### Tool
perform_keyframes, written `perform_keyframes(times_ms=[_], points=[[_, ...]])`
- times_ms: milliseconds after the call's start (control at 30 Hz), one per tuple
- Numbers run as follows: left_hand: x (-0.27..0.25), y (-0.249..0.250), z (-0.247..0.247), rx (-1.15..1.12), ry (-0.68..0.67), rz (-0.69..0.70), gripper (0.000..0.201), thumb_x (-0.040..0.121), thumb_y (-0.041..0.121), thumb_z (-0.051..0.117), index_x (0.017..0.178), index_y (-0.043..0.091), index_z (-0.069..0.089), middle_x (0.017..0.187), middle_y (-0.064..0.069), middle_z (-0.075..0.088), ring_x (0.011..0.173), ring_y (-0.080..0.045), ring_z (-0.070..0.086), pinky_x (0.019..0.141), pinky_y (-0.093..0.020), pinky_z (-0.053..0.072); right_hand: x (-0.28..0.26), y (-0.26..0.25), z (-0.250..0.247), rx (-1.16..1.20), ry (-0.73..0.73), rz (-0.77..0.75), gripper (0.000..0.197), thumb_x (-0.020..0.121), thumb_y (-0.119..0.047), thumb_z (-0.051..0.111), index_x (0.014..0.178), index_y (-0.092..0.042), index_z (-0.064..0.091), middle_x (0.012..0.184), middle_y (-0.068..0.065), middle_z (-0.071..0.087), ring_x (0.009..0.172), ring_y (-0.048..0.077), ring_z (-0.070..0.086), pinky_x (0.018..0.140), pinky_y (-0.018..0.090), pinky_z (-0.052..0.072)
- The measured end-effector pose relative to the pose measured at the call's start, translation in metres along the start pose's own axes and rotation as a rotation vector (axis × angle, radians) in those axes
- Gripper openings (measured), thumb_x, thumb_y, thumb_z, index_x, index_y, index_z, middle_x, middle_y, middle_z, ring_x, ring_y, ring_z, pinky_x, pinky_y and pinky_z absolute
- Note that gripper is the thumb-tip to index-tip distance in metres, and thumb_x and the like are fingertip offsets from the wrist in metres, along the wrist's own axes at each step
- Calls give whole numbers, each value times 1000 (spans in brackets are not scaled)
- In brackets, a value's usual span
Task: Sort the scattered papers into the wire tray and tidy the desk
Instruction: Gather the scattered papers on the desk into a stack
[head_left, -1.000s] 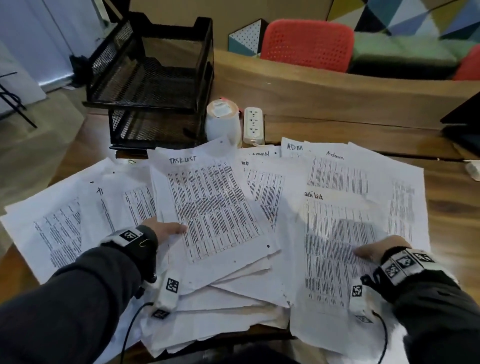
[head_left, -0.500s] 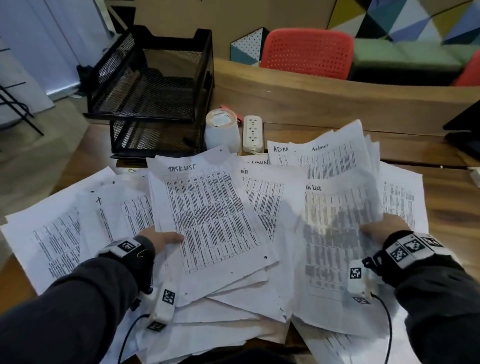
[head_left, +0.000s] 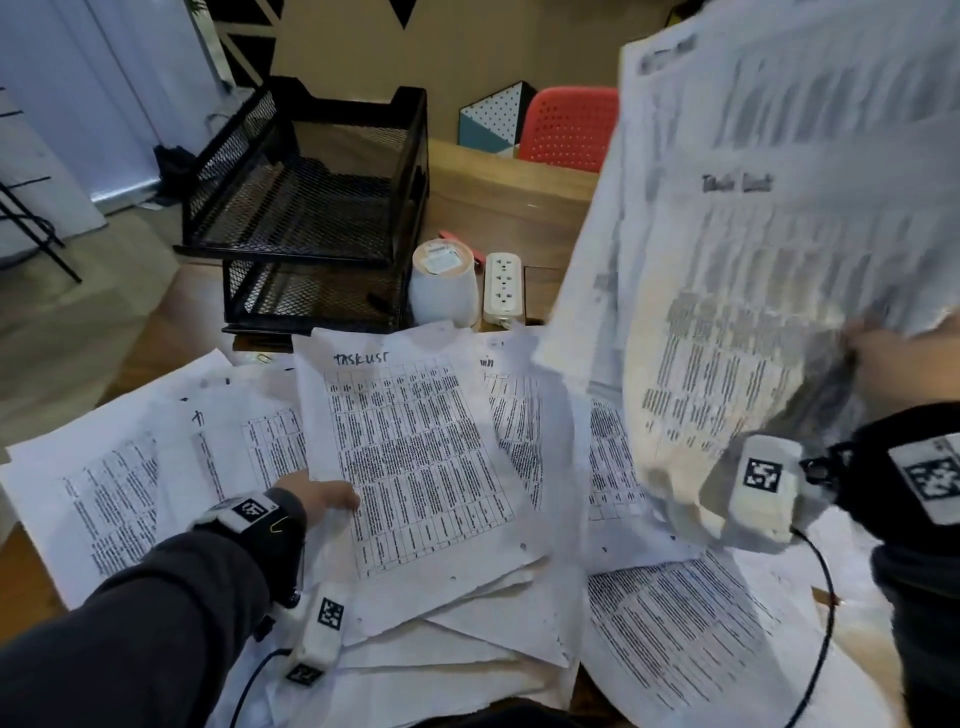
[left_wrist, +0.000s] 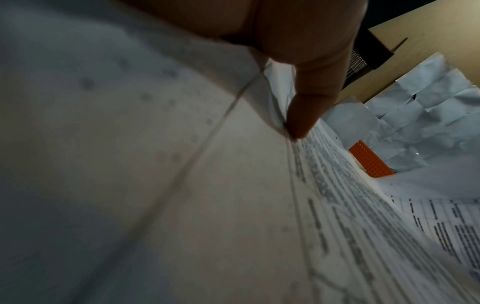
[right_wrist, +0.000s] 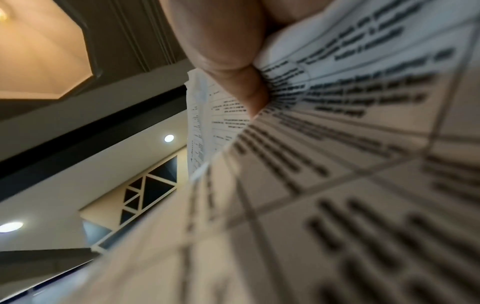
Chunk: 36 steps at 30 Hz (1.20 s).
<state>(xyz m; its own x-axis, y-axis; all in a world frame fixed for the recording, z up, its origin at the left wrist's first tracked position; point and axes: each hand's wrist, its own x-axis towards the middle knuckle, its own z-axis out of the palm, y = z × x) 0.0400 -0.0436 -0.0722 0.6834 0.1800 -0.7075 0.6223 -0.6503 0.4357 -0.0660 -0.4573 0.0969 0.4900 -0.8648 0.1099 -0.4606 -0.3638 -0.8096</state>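
The right hand (head_left: 898, 358) grasps a bundle of printed sheets (head_left: 753, 260) at its edge, with the thumb pressed on the top page, and holds it in the air on the right. The left hand (head_left: 317, 499) pinches the left edge of the "TASK LIST" sheet (head_left: 415, 457), which lies on the scattered papers (head_left: 119, 478) covering the near desk (head_left: 509, 208). The black wire tray (head_left: 306, 208) stands at the far left, beside a white cup (head_left: 444, 283) and a power strip (head_left: 503, 283).
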Motion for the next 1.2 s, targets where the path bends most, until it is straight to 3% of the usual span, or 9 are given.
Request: perform_keyframes(times_ms=[200, 267, 333, 433, 533, 633, 733, 867, 1200], points=[[-12, 4, -4, 149, -60, 72, 15, 76, 19, 66, 82, 7, 61, 82, -14, 54, 93, -28, 50, 69, -25, 42, -58, 11, 54, -27, -293, 20, 7, 83, -6, 60, 90, -8, 62, 81, 12, 58, 86, 33, 61, 68, 29, 37], [-10, 1, -5, 140, -87, 64, 13, 85, 16, 59, 74, 22, 55, 97, -18, 55, 102, -29, 49, 84, -29, 44, -75, 22, 76, -58, -391, 37, 14, 84, -6, 61, 97, -4, 63, 85, 14, 59, 82, 28, 58, 69, 27, 36], [-9, 0, -8, 28, -108, 49, 22, 82, 35, 61, 95, 17, 61, 134, -26, 45, 121, -37, 43, 103, -43, 35, -90, 34, 98, -85, -501, 75, 15, 85, -7, 62, 100, -8, 62, 84, 13, 62, 75, 23, 56, 66, 25, 39], [-1, -2, -6, -148, -158, 72, 108, 46, 72, 62, 136, 15, 43, 147, -17, 35, 134, -34, 33, 108, -49, 25, -107, 50, 124, -151, -616, 102, 24, 84, -4, 60, 107, -9, 60, 84, 8, 63, 74, 24, 59, 68, 30, 50], [0, -2, -5, -130, -83, 40, 91, 67, 52, 71, 136, 2, 40, 140, -22, 42, 128, -38, 40, 109, -47, 31, -113, 59, 135, -235, -622, 85, 28, 85, -1, 54, 112, -7, 59, 89, 9, 60, 79, 25, 54, 66, 26, 46], [-1, -1, -4, 31, -93, 103, 87, 48, 49, 74, 119, 1, 59, 131, -21, 51, 117, -37, 50, 99, -36, 43, -113, 60, 132, -235, -527, 68, 28, 87, -2, 50, 113, -8, 58, 87, 8, 55, 78, 25, 51, 65, 25, 40], [-11, 2, -10, 78, -95, 170, 36, 63, 30, 74, 90, 7, 70, 116, -20, 59, 105, -32, 55, 82, -27, 44, -108, 59, 127, -190, -487, 28, 20, 88, -4, 50, 106, -8, 59, 84, 10, 58, 79, 28, 54, 71, 29, 41], [-18, 1, -6, -24, -110, 257, 69, 63, 39, 77, 120, 5, 58, 121, -12, 61, 106, -25, 55, 93, -28, 40, -110, 56, 128, -167, -549, 27, 12, 88, -2, 52, 98, -4, 57, 86, 15, 61, 81, 31, 58, 73, 34, 48], [-49, 15, 14, -39, -41, 372, 61, 76, 19, 74, 128, 7, 45, 124, -8, 59, 104, -21, 55, 82, -21, 37, -118, 61, 128, -31, -575, 146, 12, 89, -1, 54, 95, -11, 55, 85, 8, 59, 81, 26, 57, 73, 34, 47]])
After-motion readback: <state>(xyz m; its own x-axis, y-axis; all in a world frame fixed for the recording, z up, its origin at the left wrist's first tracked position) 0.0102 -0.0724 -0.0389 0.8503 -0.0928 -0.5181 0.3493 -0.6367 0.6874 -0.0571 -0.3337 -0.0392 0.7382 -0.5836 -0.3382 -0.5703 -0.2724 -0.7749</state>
